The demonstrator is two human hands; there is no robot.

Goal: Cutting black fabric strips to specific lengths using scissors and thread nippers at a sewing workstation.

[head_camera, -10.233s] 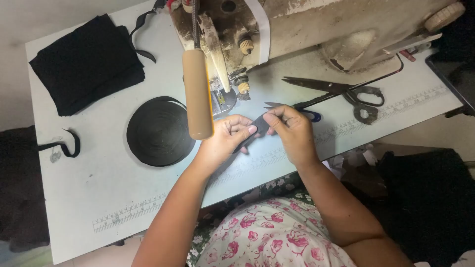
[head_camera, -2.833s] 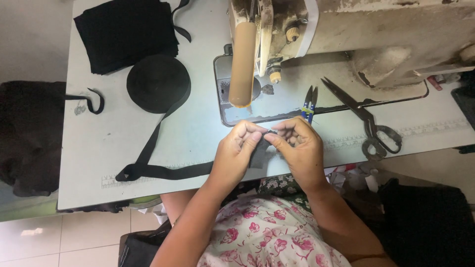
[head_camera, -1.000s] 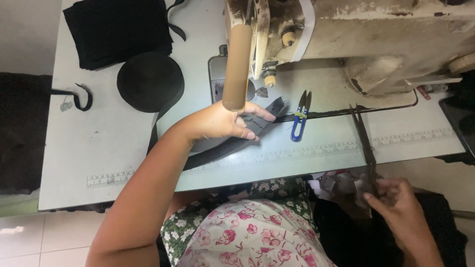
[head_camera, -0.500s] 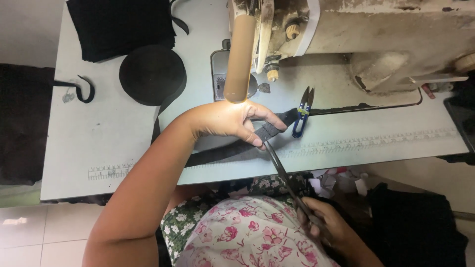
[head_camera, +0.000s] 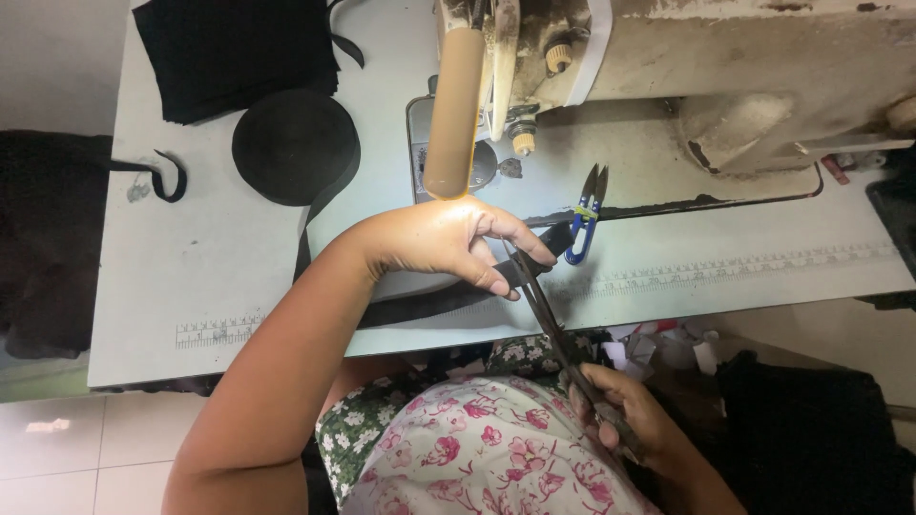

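Note:
My left hand (head_camera: pixel 448 243) presses a black webbing strap (head_camera: pixel 429 307) flat on the pale sewing table (head_camera: pixel 219 267), fingers pinching its end near the machine's plate. My right hand (head_camera: pixel 625 415) is low, off the table's front edge, gripping the handles of long dark scissors (head_camera: pixel 549 319). The scissor blades reach up and meet the strap just beside my left fingertips. The strap runs back leftward toward a black roll of webbing (head_camera: pixel 296 145).
A beige sewing machine (head_camera: pixel 725 76) fills the top right, with a tan cylinder (head_camera: pixel 450 114) hanging over the plate. Small blue-handled thread snips (head_camera: pixel 584 229) lie right of my left hand. Black fabric pieces (head_camera: pixel 239 52) sit at the top left. A black hook-shaped strap piece (head_camera: pixel 170 179) lies at the left edge.
My right hand left the strap, picked up the long scissors from the right of the table, and brought the blades to the strap held by my left hand.

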